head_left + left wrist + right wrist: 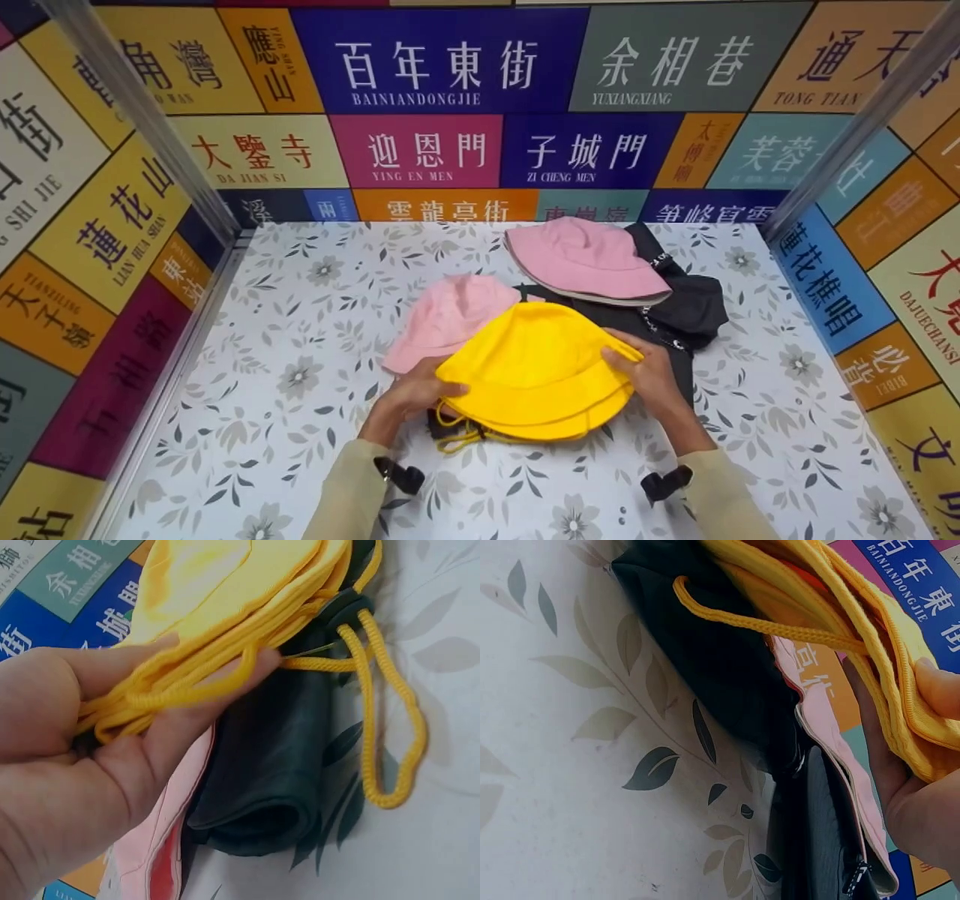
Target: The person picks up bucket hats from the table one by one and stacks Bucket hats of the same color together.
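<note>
A yellow bucket hat point(536, 367), folded flat with its brim toward me, is held up between both hands. My left hand point(420, 390) grips the brim's left end, thumb on one side and fingers on the other. At the opposite end my right hand point(641, 367) pinches the brim, the thumb lying on top. A yellow cord point(394, 735) with a dark toggle point(346, 611) dangles from the hat near the left hand. Just behind lies a light pink bucket hat point(454, 315), partly covered by the yellow one. Dark folded fabric point(262, 765) shows beneath it in the left wrist view.
Farther back, another pink bucket hat point(585, 259) rests on black hats point(686, 307) with lettered trim. All lie on a white table with a leaf pattern point(300, 375). Colourful printed panels point(431, 150) wall the back and sides, with metal posts point(184, 165) at the corners.
</note>
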`<state>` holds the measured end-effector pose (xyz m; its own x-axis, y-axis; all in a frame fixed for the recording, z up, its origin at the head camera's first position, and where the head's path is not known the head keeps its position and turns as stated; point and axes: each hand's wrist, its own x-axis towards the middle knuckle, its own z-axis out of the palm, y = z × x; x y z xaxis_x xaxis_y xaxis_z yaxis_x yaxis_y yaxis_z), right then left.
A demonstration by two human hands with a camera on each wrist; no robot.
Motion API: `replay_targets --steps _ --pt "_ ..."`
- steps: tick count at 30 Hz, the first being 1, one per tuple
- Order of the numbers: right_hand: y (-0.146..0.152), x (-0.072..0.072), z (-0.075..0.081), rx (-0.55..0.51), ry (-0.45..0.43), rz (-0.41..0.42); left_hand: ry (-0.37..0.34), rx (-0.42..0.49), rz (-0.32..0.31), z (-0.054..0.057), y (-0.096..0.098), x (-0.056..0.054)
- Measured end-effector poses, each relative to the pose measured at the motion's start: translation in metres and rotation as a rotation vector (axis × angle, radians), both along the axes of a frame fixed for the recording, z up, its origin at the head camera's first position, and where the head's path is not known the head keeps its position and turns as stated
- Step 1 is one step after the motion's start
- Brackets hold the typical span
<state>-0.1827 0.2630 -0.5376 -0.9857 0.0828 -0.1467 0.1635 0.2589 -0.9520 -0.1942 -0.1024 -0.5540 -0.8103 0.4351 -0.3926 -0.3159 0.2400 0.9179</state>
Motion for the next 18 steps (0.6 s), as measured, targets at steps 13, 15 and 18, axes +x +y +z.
replay_targets --steps 13,15,18 --pt "0.001 0.001 -0.004 -0.001 -0.025 -0.024 0.12 0.151 0.063 -0.009 -0.018 0.015" --pt "0.001 0.0 -0.004 0.015 -0.03 -0.023 0.102 0.185 0.064 -0.01 -0.02 0.016" --pt "0.0 -0.001 -0.004 0.031 -0.027 -0.013 0.108 0.243 0.055 -0.01 -0.025 0.017"
